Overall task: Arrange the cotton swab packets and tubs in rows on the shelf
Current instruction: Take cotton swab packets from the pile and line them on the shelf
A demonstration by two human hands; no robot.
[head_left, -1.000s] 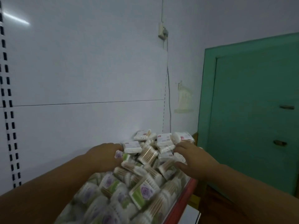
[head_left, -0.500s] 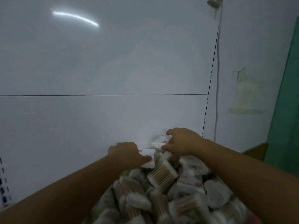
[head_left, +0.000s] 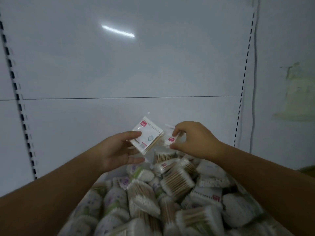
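We see both arms reaching forward over the heap, with the two hands raised close together but not touching. Our left hand is turned with the palm to the right. Its fingers are half curled and hold a flat white packet by the left edge, with one finger on top and the thumb lower down. This packet stands tilted in the air, just beside our right hand. The right hand is bent at the knuckles and pinches a second packet between thumb and fingertips. The fingers cover part of this packet, so only a red mark and some swab ends are seen.

Directly under the two hands stands one round tub of swabs, upright, with its lower part hidden. Below and nearer to us lies the pile of swab packets. It is blurred toward the bottom edge and we cannot count it. It also hides the shelf board. Behind the hands rises the white back panel.

We count two hands, two held packets and one tub.
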